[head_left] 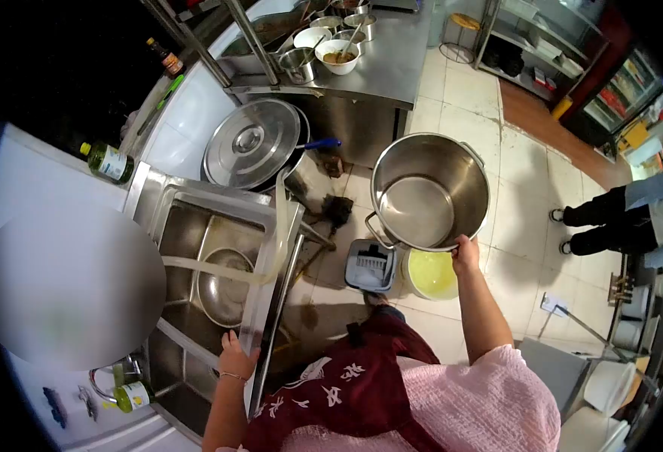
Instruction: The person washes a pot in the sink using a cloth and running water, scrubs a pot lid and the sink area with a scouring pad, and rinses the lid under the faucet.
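My right hand (465, 258) grips the big round silver pot (420, 209) ahead, slightly left; my left hand (238, 360), loosely open, touches the grey metal sink (258, 313).

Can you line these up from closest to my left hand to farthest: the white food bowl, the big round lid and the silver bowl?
From your left hand:
1. Silver bowl, in the sink
2. Lid, past the sink
3. Food bowl, on the counter
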Demonstrator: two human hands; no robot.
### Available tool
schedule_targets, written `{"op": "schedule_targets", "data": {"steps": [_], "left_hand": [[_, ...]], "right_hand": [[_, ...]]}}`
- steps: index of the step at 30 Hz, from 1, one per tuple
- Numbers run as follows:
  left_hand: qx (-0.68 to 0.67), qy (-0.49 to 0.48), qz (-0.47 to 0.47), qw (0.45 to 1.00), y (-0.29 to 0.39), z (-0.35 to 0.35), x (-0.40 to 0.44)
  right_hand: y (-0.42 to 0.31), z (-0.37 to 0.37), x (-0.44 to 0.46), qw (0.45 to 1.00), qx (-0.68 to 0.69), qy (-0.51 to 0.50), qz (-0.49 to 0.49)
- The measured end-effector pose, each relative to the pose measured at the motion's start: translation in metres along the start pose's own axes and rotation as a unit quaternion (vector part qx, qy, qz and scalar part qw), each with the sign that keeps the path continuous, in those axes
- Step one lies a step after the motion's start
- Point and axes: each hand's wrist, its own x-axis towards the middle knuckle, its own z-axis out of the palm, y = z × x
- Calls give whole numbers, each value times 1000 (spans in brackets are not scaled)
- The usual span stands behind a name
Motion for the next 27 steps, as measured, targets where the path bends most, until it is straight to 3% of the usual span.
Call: {"op": "schedule_targets", "data": {"steps": [7, 8, 11, 12, 15, 21, 23, 27], "left_hand": [[25, -207, -123, 970, 36, -10, 39], [40, -155, -66, 985, 15, 17, 42], [20, -178, -122, 976, 23, 10, 41], [-61, -128, -78, 987, 15, 16, 39], [-61, -163, -139, 975, 20, 15, 44], [-73, -172, -109, 976, 16, 9, 49], [-73, -189, -166, 965, 24, 7, 53], [-94, -205, -185, 956, 46, -10, 54]], "right_hand": [[39, 30, 66, 999, -36, -39, -14], [42, 35, 72, 999, -28, -40, -13], [56, 50, 92, 999, -20, -39, -9], [61, 55, 100, 999, -19, -36, -9], [82, 72, 123, 999, -35, -29, -3], [131, 99, 169, 999, 12, 1, 39], [151, 106, 186, 999, 25, 8, 37], [192, 109, 220, 999, -12, 8, 51]]}}
